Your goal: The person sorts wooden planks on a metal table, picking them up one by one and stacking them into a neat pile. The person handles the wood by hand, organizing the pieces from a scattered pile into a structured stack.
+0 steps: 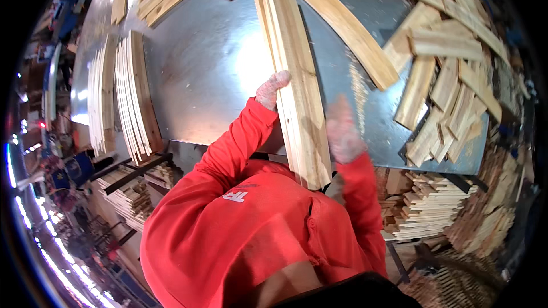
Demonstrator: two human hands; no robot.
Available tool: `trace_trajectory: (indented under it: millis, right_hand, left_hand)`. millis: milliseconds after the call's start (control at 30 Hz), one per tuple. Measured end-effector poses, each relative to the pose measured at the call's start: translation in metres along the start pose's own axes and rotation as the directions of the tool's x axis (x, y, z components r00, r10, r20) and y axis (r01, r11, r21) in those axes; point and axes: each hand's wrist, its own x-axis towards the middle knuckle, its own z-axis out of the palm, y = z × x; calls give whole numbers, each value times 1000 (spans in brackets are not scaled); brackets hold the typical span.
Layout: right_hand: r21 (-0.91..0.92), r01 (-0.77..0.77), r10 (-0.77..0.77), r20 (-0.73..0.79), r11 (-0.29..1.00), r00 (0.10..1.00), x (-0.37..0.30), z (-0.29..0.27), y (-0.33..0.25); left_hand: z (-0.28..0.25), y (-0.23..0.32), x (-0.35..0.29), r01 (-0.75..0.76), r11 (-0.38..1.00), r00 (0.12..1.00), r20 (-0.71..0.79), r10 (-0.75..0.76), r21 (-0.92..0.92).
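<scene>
Pale boards [298, 80] in the left grip [272, 89], beside the right grip [344, 131]

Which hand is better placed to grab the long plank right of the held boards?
Probably the right hand: it looks free and nearer the long plank; the left hand holds the boards.

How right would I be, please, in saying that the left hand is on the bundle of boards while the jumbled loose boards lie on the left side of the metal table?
Not quite: the head view shows the jumbled loose boards on the right side of the metal table, not the left. The left hand is on the bundle of boards.
</scene>
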Motion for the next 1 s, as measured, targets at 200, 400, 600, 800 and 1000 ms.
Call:
trace_trajectory:
  millis: [200, 400, 600, 800, 1000]
  right_hand:
    - [-142, -107, 130, 160, 984, 978, 80, 182, -12]
    - [-386, -139, 170, 46, 912, 984, 104, 286, -23]
    - [-781, 459, 99, 543, 423, 834, 123, 411, -1]
    - [-858, 406, -53, 411, 316, 910, 110, 441, 37]
    - [-37, -384, 304, 682, 923, 665, 172, 373, 22]
  left_hand:
    - [-18, 159, -92, 81, 984, 912, -409, -9, 158]
    - [-140, 224, -184, 30, 890, 748, -601, 282, 454]
    - [-246, 211, -221, 212, 657, 555, -643, 528, 723]
    - [-164, 259, -219, 377, 698, 582, -742, 333, 609]
    - [-176, 234, -202, 469, 615, 557, -752, 352, 635]
